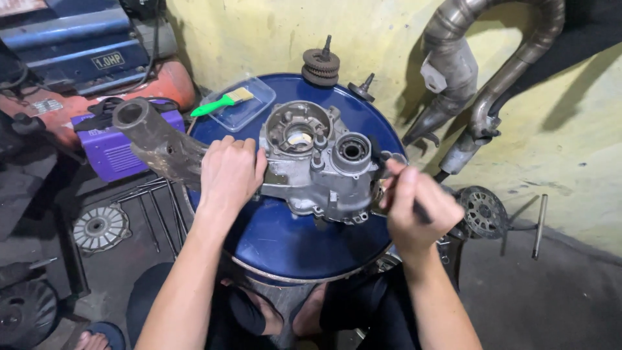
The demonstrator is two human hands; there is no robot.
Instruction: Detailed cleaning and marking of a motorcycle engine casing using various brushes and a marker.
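A grey metal engine case (324, 165) lies on the blue top of a drum (285, 240). My left hand (230, 170) grips the case's left edge, fingers curled over it. At the case's right side my right hand (414, 207) is closed around a dark slim tool (382, 162), whose tip touches the case near a round bore (353, 150).
A clear plastic tray (243, 107) with a green-handled brush (223, 102) sits at the drum's far left. A gear stack (321, 65) stands at the far rim. A rusty exhaust pipe (155, 139) juts from the left; more pipes (479, 84) lean on the yellow wall. A sprocket (483, 210) lies on the floor at right.
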